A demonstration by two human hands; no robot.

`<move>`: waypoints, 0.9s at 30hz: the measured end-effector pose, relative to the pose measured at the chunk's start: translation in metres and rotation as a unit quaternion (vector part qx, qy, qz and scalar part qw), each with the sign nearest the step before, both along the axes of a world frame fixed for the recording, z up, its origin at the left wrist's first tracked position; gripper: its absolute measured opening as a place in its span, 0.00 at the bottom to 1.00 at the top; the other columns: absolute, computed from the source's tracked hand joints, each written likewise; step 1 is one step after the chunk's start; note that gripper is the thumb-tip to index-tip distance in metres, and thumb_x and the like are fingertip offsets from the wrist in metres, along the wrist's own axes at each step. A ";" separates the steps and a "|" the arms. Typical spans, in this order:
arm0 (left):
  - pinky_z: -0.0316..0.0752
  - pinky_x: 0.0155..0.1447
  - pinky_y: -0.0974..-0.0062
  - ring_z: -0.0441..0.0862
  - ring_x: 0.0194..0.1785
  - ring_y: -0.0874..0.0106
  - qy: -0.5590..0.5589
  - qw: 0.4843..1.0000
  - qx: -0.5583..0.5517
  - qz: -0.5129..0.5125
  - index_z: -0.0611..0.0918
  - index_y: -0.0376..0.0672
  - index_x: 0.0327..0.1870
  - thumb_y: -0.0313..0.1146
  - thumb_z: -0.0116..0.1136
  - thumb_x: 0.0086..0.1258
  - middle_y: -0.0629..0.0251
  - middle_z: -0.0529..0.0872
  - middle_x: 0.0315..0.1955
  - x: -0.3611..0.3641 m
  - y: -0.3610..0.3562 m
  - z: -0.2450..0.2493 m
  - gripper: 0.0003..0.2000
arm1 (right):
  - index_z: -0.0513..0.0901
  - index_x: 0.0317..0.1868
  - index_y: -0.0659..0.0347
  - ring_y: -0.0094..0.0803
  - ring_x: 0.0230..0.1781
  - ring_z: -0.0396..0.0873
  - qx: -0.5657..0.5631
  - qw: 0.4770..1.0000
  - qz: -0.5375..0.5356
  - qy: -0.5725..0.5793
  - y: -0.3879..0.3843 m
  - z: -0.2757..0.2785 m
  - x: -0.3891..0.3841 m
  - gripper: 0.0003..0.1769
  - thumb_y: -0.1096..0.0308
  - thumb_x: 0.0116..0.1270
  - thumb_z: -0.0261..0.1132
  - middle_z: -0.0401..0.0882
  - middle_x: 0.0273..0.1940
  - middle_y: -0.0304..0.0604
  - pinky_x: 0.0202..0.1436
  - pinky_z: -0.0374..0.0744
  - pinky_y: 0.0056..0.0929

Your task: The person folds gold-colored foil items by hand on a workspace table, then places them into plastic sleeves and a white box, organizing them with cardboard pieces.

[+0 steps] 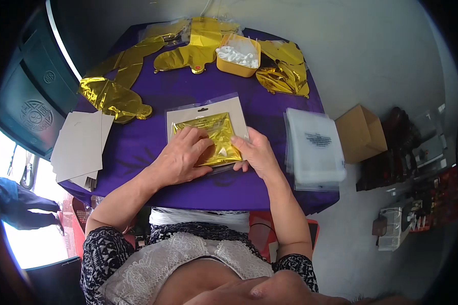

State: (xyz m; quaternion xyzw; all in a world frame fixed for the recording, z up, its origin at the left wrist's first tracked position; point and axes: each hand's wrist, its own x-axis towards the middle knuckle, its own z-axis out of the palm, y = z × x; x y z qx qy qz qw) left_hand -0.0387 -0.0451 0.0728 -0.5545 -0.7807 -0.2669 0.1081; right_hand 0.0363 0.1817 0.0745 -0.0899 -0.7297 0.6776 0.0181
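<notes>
The left grip (179, 158) lies over the gold foil packet (221, 147). Its fingers are curled with the tips on the foil, and the thumb extends apart from them along the lower edge; whether it pinches the foil cannot be told.

The right grip (259, 152) is closed on the right edge of the packet: thumb pressed on the front of the foil, fingers at the side and beneath.

The packet lies on a pale backing card (230, 107) with a hanging slot at its far end. A clear bag (234, 95) projects beyond the card's far corners. This assembly is centered on the purple-covered tabletop (132, 152), in front of the torso.

A stack of clear bags (313, 160) lies to the right; overlapping pale cards (79, 142) lie to the left.

Farther out, a crumpled foil piece (112, 99) lies at left, a flatter foil sheet (203, 38) at the far side, and folded foil (285, 66) at right. A yellow tub (236, 70) containing white items (234, 56) stands between the latter two.
</notes>
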 end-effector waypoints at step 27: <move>0.69 0.54 0.61 0.74 0.50 0.58 0.092 0.995 0.003 0.040 0.79 0.38 0.51 0.43 0.75 0.52 0.56 0.76 0.43 -0.023 0.024 -0.023 0.28 | 0.78 0.58 0.69 0.48 0.59 0.71 0.563 0.783 0.072 0.255 -0.043 -0.032 0.053 0.31 0.62 0.58 0.74 0.74 0.57 0.51 0.63 0.71 0.46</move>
